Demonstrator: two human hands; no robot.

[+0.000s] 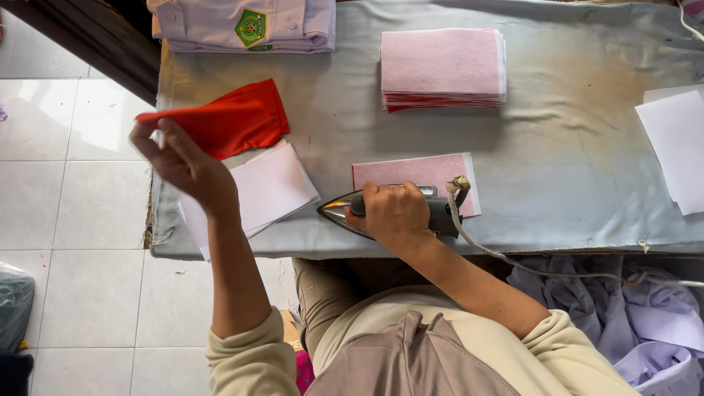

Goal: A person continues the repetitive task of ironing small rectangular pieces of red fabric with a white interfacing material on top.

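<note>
My right hand (397, 211) grips the dark handle of an electric iron (339, 209), which rests on the near edge of a padded grey ironing table (557, 161), its tip pointing left. A pink-faced fabric piece (414, 171) lies just behind the iron. My left hand (183, 163) is raised over the table's left end and pinches the corner of a red cloth piece (236, 121), lifting it. Under that hand lies a small stack of white pieces (273, 185).
A tall stack of pink and red pieces (442, 68) sits at the back middle. Folded pale shirts with a green badge (246, 26) lie at the back left. White sheets (678, 147) lie at the right edge. The iron's cord (528, 268) trails right over lilac garments (645, 315).
</note>
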